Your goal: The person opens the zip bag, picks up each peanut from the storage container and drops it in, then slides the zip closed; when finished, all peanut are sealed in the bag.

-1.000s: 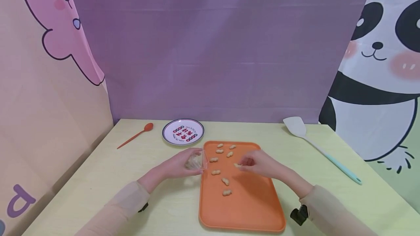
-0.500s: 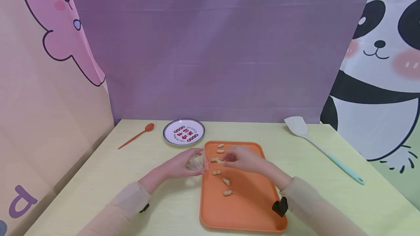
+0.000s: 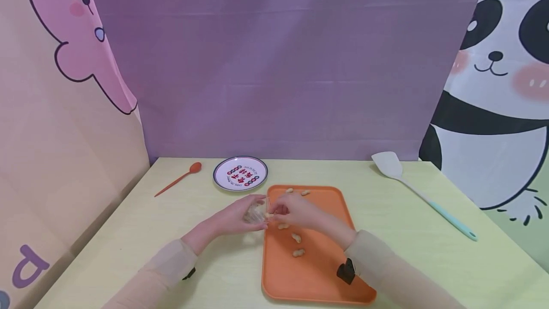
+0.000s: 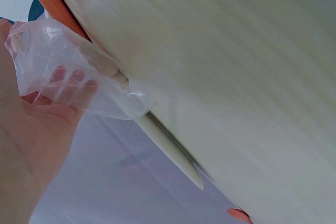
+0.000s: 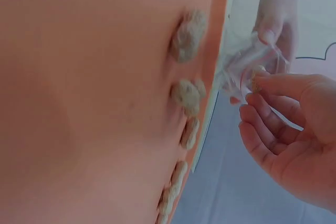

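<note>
My left hand (image 3: 238,214) holds a clear plastic bag (image 4: 113,95) by its mouth, over the left edge of the orange tray (image 3: 317,271). Peanuts (image 4: 100,61) show through the bag's side in the left wrist view. Between the thumb and fingers of my right hand (image 3: 296,211) is a pinched peanut (image 5: 256,80), right at the bag's opening. Several unshelled peanuts (image 3: 296,238) lie on the tray, some partly hidden behind the right hand in the head view.
A white plate (image 3: 240,174) with red print stands behind the left hand. To its left lies an orange spoon (image 3: 195,168). A spatula (image 3: 388,165) with a pale blue handle rests on the table's right side. A purple cloth (image 3: 274,70) hangs behind.
My right hand has carried the peanut leftward across the tray to the bag's mouth. My left hand has stayed in place with the bag.
</note>
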The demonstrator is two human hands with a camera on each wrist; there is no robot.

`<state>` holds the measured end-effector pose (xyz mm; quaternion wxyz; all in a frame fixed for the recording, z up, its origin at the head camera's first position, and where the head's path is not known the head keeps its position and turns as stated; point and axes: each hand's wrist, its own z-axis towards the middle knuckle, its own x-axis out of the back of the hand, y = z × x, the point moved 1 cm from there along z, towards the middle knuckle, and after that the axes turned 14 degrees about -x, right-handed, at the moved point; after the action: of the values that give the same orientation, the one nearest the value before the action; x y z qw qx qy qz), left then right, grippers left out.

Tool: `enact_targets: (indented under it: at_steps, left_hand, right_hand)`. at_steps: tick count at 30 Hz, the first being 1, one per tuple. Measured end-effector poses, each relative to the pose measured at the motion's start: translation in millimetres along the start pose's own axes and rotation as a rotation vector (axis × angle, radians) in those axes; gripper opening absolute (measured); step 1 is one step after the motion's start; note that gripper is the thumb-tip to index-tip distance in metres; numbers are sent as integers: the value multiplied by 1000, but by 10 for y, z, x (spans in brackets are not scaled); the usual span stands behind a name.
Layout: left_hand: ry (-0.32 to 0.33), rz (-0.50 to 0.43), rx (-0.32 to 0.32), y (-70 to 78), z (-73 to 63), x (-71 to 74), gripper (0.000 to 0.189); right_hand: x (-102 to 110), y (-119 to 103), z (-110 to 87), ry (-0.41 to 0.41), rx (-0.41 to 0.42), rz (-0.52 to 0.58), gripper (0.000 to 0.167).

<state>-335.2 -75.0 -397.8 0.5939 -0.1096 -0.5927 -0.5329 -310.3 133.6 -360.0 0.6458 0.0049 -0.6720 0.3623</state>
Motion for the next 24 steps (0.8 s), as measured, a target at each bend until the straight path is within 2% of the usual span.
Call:
enact_targets:
  at_steps: [3, 6, 18, 24]
  left_hand:
    - [6, -1, -10, 1, 1, -1, 76]
    - [11, -6, -19, 2, 0, -3, 76]
    - [-2, -12, 29, 15, -2, 3, 75]
    - [-5, -10, 37, 26, -9, 8, 76]
  right_hand:
    - [-46, -30, 39, -4, -14, -10, 2]
    - [-76, -50, 63, 11, -5, -16, 5]
    - [-88, -46, 47, 23, -20, 31, 4]
    - [-58, 22, 40, 58, -4, 43, 6]
